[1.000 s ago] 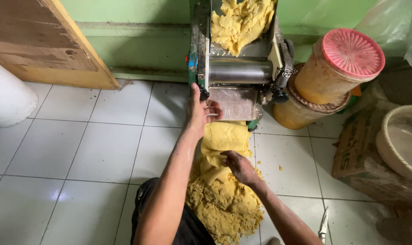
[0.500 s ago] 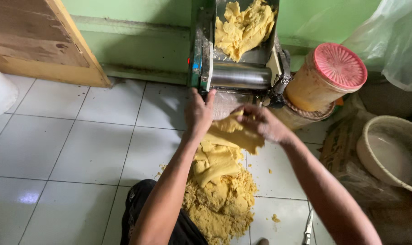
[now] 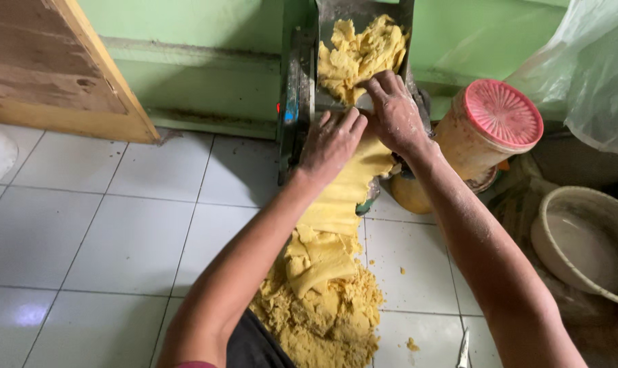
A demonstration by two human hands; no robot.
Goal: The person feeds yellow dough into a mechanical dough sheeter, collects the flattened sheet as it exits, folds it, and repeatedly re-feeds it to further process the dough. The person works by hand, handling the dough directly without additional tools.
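Note:
A metal dough roller machine [image 3: 296, 102] stands on the floor against the green wall, its upper tray piled with yellow dough lumps [image 3: 356, 51]. A flat yellow dough sheet [image 3: 343, 197] runs from the rollers down to a crumbly dough heap [image 3: 322, 307] on the white tiles. My left hand [image 3: 330, 144] grips the top of the sheet at the rollers. My right hand [image 3: 392, 112], dusted with flour, holds the sheet's upper end against the tray's lower edge.
A tan plastic jar with a pink lid [image 3: 489, 129] stands right of the machine. A cream bowl [image 3: 588, 238] and a clear plastic bag [image 3: 595, 75] lie further right. A wooden board [image 3: 57, 68] leans at the upper left. A small knife [image 3: 463, 349] lies on the tiles.
Both hands lifted the dough sheet from the floor heap up to the machine's top. The view moved closer and tilted upward.

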